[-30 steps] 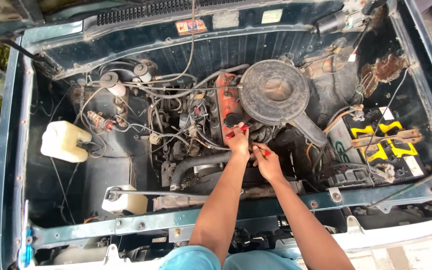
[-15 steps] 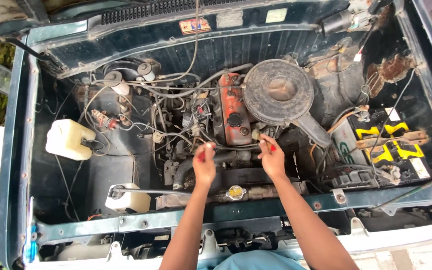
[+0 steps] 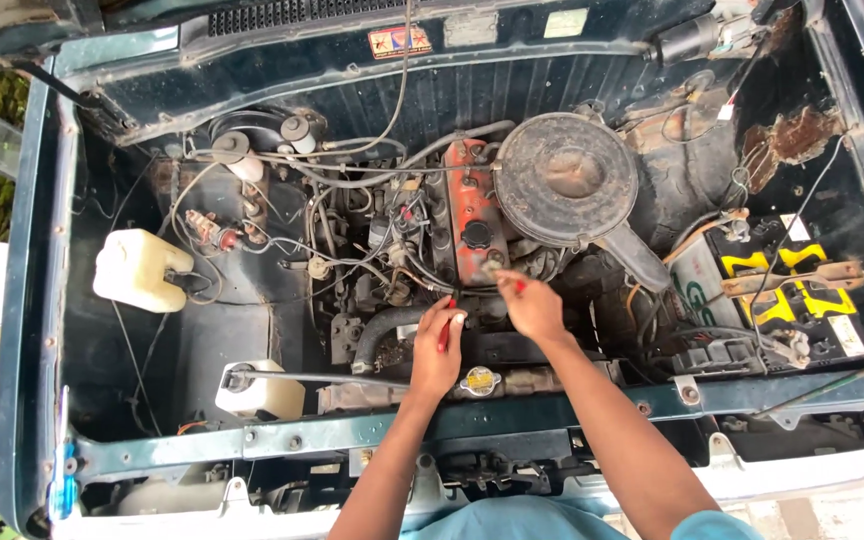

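Open engine bay seen from above: left hand (image 3: 436, 350) sits over the black radiator hose (image 3: 384, 332) just above the brass radiator cap (image 3: 479, 380), fingers curled around a slim red-handled tool (image 3: 447, 325) that points up toward the engine. Right hand (image 3: 530, 305) reaches to the lower end of the red valve cover (image 3: 472, 212), fingertips pinched together on a small part too blurred to identify, just below the black oil filler cap (image 3: 477, 235). Round air cleaner (image 3: 565, 178) lies just beside the valve cover; battery (image 3: 787, 285) at far right, white reservoir (image 3: 137, 270) at far left.
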